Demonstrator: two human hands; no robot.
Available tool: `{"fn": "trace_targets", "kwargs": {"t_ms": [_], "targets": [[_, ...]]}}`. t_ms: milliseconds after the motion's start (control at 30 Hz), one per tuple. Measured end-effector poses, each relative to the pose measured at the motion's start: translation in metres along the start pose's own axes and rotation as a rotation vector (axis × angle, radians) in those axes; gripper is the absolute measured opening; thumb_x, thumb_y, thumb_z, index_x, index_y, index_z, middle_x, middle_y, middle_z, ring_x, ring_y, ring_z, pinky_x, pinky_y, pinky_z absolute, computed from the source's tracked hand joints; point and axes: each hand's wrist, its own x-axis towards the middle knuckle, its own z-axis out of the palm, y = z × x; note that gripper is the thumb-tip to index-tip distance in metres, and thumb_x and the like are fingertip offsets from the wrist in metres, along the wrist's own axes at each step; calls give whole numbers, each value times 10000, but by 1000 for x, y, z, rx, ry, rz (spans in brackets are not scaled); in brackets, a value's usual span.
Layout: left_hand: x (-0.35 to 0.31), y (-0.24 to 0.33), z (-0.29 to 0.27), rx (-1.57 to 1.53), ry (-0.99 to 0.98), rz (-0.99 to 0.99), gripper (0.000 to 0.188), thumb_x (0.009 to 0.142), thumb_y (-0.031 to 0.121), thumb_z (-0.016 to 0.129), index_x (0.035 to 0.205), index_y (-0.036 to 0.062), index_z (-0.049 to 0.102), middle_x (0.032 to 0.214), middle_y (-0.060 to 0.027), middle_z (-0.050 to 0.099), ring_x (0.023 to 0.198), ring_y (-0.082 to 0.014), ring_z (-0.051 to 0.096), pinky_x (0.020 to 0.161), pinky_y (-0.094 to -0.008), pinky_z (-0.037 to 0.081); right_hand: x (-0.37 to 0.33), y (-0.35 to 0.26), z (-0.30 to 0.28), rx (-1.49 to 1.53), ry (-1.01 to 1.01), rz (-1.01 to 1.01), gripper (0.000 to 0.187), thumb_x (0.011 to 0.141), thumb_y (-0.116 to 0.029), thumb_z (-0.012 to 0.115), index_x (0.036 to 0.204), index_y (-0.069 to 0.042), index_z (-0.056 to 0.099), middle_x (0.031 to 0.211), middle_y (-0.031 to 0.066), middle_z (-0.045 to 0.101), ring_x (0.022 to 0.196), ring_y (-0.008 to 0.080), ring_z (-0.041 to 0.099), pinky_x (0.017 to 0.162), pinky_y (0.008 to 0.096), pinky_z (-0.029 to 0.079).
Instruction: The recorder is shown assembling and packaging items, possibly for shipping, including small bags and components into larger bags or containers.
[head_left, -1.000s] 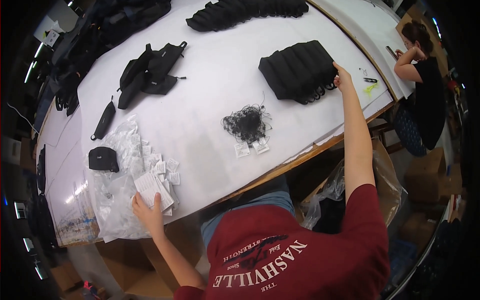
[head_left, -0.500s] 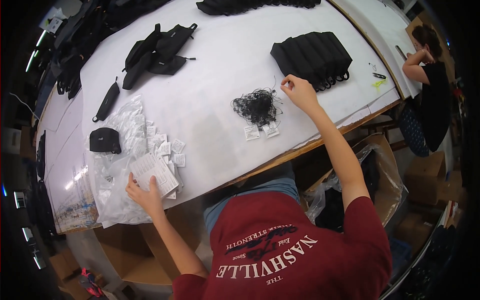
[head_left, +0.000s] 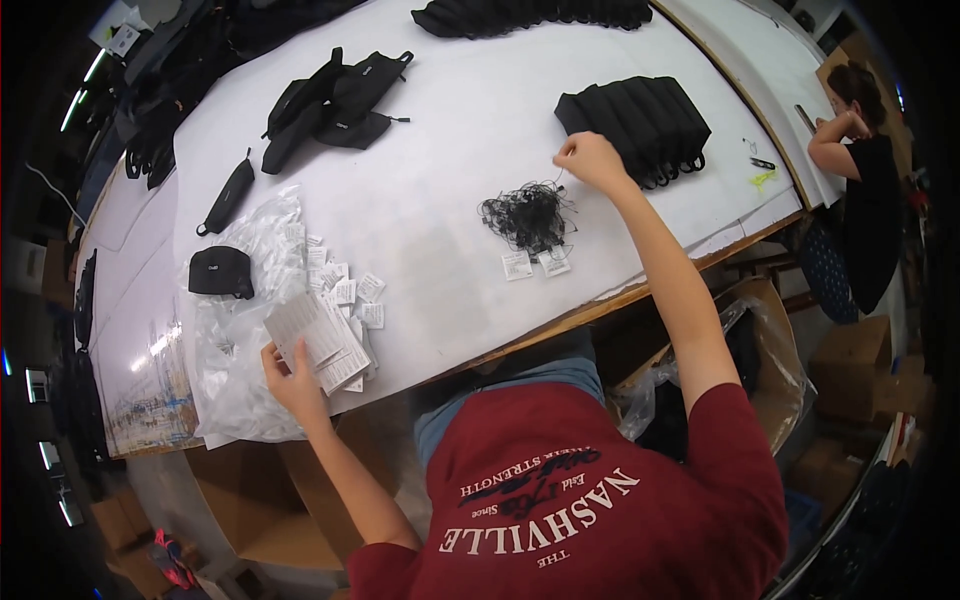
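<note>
White rectangular paper cards [head_left: 305, 327], gathered in a stack, rest in the grasp of a worker's left hand [head_left: 297, 385] at a white-covered worktable [head_left: 420, 200], left of a tangled heap of thin black cords [head_left: 528, 218] and nearer the worker than it. The hand is curled partway closed, thumb laid over the top card and fingers along the outer side of the stack. The right hand [head_left: 597, 163] hovers just beyond the heap and slightly to its right, thumb and forefinger drawn close together; a fine strand rises from the cords toward the fingertips, but it is too small to tell whether they have hold of it.

Two small square white tags [head_left: 517, 265] lie at the heap's near edge. Beyond the heap and to its right, a row of black fabric pouches with loops [head_left: 640, 120] lies packed side by side. Farther right of the heap are small black snips [head_left: 763, 163] and a tuft of bright yellow-green thread [head_left: 763, 179].

Well to the heap's left, clear plastic bags [head_left: 235, 370] spread beside the cards, with a rounded black fabric pouch [head_left: 220, 272] on top and small white printed labels [head_left: 371, 288] scattered on the side facing the heap. Beyond the heap, also to its left, sits a loose pile of black pouches [head_left: 340, 105]. Far to the heap's right is a person in a black top [head_left: 870, 200].
</note>
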Motion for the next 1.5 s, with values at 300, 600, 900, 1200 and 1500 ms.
{"fn": "trace_targets", "kwargs": {"t_ms": [300, 600, 900, 1200, 1500], "targets": [[-8, 60, 11, -930, -315, -131, 217, 860, -18, 557, 1075, -9, 588, 1049, -149, 632, 949, -220, 628, 784, -292, 514, -41, -53, -94, 1407, 39, -144, 93, 881, -125, 569, 876, -35, 593, 780, 21, 614, 631, 31, 491, 593, 146, 376], [-33, 120, 47, -1036, -655, -311, 236, 870, 16, 535, 1087, -49, 600, 1058, -147, 626, 946, -191, 613, 866, -278, 468, -52, -70, -88, 588, 370, -268, 167, 825, -205, 659, 862, -43, 673, 756, 14, 659, 554, 52, 528, 520, 182, 398], [-47, 114, 66, -901, -639, -264, 287, 850, 21, 615, 1119, -24, 525, 969, -159, 656, 882, -214, 653, 833, -301, 503, -63, -81, -73, 461, 486, -359, 140, 825, -178, 678, 874, -47, 667, 655, 7, 622, 520, 41, 534, 499, 194, 408], [-61, 116, 76, -730, -550, -209, 191, 824, 87, 691, 969, -16, 618, 818, -45, 663, 734, -83, 582, 663, -215, 425, -115, -97, -57, 1527, 133, -102, 106, 889, -111, 568, 902, -6, 572, 693, 14, 555, 564, 39, 433, 511, 171, 339], [-72, 128, 84, -521, -462, 91, 138, 783, 65, 679, 867, -35, 634, 688, -19, 475, 636, -98, 436, 615, -234, 368, -174, -117, 8, 1084, -162, -58, 99, 815, -113, 684, 859, -25, 672, 567, -112, 344, 519, 2, 257, 472, 200, 203]]}}
